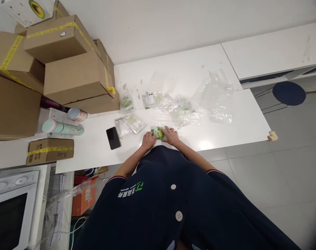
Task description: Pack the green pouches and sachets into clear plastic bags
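Observation:
Both my hands rest on a small green printed packet (158, 132) lying at the near edge of the white table (225, 128). My left hand (148, 140) grips the packet's left end with curled fingers. My right hand (170, 135) presses on its right end, fingers laid over it. Several more small packets (133, 122) and clear plastic bags (185, 111) lie scattered just beyond my hands. A black phone (113, 138) lies face down to the left of my left hand.
Stacked cardboard boxes (74, 78) with yellow tape fill the table's far left. Two cans (62, 128) lie beside them, and a small taped box (50, 150) sits nearer. A white appliance (11, 205) stands at lower left. A dark blue stool (289, 93) stands at right.

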`<state>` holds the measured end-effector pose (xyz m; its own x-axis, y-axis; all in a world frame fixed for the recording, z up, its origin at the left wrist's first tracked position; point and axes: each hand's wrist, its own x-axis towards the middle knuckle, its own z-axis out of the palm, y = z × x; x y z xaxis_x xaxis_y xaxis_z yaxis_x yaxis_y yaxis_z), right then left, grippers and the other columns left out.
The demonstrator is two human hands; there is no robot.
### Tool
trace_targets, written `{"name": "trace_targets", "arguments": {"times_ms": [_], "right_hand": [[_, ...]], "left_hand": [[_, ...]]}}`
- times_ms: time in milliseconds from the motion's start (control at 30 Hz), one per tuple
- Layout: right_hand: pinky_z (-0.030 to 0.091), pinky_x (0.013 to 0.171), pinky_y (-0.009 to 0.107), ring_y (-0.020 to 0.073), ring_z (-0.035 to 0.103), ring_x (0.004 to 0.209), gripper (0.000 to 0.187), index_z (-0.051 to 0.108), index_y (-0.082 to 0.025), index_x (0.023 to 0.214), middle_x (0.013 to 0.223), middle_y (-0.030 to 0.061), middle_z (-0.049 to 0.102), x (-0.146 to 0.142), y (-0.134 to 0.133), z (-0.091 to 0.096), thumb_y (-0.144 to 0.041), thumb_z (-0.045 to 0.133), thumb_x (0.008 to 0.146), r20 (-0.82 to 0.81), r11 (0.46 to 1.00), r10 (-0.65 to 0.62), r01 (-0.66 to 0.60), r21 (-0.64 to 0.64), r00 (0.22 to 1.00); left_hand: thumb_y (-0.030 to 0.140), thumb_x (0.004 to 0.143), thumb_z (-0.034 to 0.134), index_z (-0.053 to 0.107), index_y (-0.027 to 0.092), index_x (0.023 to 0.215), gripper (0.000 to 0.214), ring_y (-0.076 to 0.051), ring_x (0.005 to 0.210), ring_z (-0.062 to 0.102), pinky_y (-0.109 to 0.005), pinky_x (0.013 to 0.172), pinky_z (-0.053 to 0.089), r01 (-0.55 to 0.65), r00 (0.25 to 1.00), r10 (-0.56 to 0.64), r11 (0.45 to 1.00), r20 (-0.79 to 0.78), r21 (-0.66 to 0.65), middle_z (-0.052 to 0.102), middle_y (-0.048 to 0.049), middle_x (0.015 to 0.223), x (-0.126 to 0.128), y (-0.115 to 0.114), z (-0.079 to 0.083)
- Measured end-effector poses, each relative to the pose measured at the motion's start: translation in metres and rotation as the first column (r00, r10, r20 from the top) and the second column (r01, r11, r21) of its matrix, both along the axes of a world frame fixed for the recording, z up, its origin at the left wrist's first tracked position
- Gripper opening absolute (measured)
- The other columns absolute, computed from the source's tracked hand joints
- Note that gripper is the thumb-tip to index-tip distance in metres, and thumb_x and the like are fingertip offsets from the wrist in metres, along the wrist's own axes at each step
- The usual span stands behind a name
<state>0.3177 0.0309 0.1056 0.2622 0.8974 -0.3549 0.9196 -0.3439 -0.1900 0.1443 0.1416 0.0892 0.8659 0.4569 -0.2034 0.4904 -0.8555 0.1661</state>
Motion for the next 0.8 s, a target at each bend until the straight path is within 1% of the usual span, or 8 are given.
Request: {"name": "trace_targets", "arguments": {"times_ms": [100,200,300,400,533,633,733,800], "right_hand": [[0.044,0.088,0.048,0.0381,0.04,0.119,0.075,0.039,-0.031,0.145,0.152,0.0143,0.032,0.011,0.011,0.006,-0.055,0.064,0.079,-0.01,0.997,0.065,-0.065,-0.033,0.998],[0.044,0.087,0.047,0.0379,0.044,0.116,0.077,0.039,-0.03,0.145,0.147,0.0164,0.036,0.022,0.016,0.011,-0.054,0.065,0.077,-0.038,0.992,0.116,-0.118,-0.041,0.993],[0.043,0.089,0.048,0.0385,0.044,0.117,0.078,0.038,-0.029,0.146,0.148,0.017,0.033,0.03,0.015,0.012,-0.051,0.065,0.077,-0.046,0.989,0.144,-0.144,-0.012,0.989],[0.04,0.093,0.049,0.0387,0.044,0.119,0.074,0.042,-0.027,0.145,0.151,0.0174,0.03,0.035,0.012,0.009,-0.049,0.065,0.078,-0.052,0.987,0.158,-0.157,0.023,0.986],[0.04,0.095,0.045,0.037,0.045,0.12,0.077,0.043,-0.023,0.145,0.149,0.0188,0.032,0.044,0.011,0.004,-0.048,0.068,0.076,-0.098,0.992,0.116,-0.11,0.065,0.988],[0.038,0.099,0.046,0.0375,0.043,0.123,0.08,0.043,-0.019,0.145,0.15,0.0201,0.032,0.051,0.01,0.0,-0.048,0.07,0.075,-0.084,0.99,0.118,-0.111,0.086,0.99],[0.032,0.103,0.051,0.0388,0.039,0.129,0.075,0.043,-0.023,0.145,0.154,0.0185,0.029,0.051,0.005,-0.004,-0.047,0.068,0.079,-0.04,0.99,0.133,-0.131,0.06,0.99],[0.03,0.104,0.056,0.0395,0.033,0.134,0.071,0.041,-0.028,0.146,0.158,0.0165,0.023,0.047,0.0,-0.006,-0.045,0.066,0.082,-0.013,0.994,0.102,-0.102,0.039,0.995]], "left_hand": [[0.023,0.094,0.039,0.06,0.018,0.121,0.034,-0.033,0.117,0.046,-0.044,0.092,0.038,0.029,0.999,-0.03,0.999,0.013,0.014,0.056,-0.0193,0.122,-0.001,0.004,-0.004],[0.017,0.095,0.035,0.064,0.015,0.111,0.033,-0.031,0.109,0.05,-0.043,0.088,0.037,0.017,1.0,-0.018,0.999,0.025,0.042,0.06,-0.0199,0.113,-0.001,0.006,-0.011],[0.015,0.095,0.033,0.065,0.013,0.1,0.033,-0.03,0.102,0.052,-0.042,0.083,0.036,0.01,1.0,-0.011,0.999,0.029,0.045,0.061,-0.0199,0.103,-0.002,0.008,-0.017],[0.014,0.095,0.033,0.066,0.013,0.096,0.033,-0.028,0.097,0.053,-0.04,0.08,0.036,0.023,0.999,-0.025,0.999,0.034,0.035,0.062,-0.0182,0.095,-0.004,0.012,-0.022],[0.02,0.097,0.035,0.065,0.013,0.097,0.031,-0.028,0.095,0.054,-0.039,0.078,0.035,0.013,0.999,-0.014,0.999,0.042,0.033,0.063,-0.0175,0.092,-0.006,0.016,-0.025],[0.027,0.098,0.037,0.065,0.013,0.1,0.031,-0.028,0.096,0.053,-0.038,0.078,0.035,0.009,0.999,-0.011,0.999,0.045,0.035,0.063,-0.0172,0.093,-0.007,0.018,-0.025],[0.027,0.098,0.037,0.065,0.014,0.099,0.03,-0.028,0.095,0.054,-0.038,0.077,0.035,0.024,0.999,-0.026,0.999,0.04,0.031,0.063,-0.0164,0.094,-0.006,0.017,-0.023],[0.023,0.097,0.037,0.064,0.015,0.097,0.029,-0.028,0.094,0.053,-0.038,0.075,0.035,0.041,0.999,-0.042,0.999,0.033,0.023,0.063,-0.0164,0.096,-0.004,0.017,-0.022]]}}
